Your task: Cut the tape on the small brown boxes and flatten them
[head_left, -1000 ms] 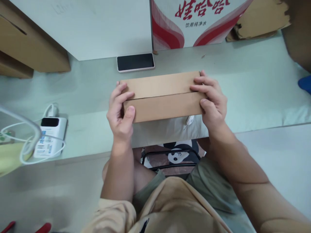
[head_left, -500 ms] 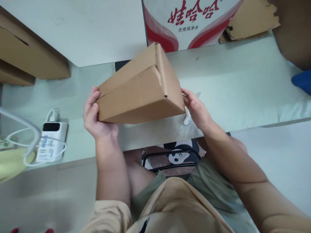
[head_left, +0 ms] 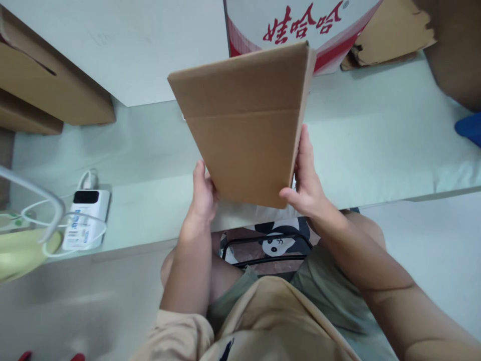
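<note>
A brown cardboard box is held up in front of me, tilted, with one broad creased face toward me. My left hand grips its lower left edge; the thumb shows and the other fingers are mostly hidden behind the box. On the lower right side my right hand holds it, thumb at the near bottom corner and fingers along the side. The box's far side is out of sight.
On the pale green tabletop, a white power bank with a cable lies at left, near a yellow-green object. Behind stand cardboard boxes, a white panel, a red-and-white carton and torn cardboard.
The box has been turned so a broad face points at me, and its top is higher. My left hand has moved right; my right hand has shifted its hold along the side.
</note>
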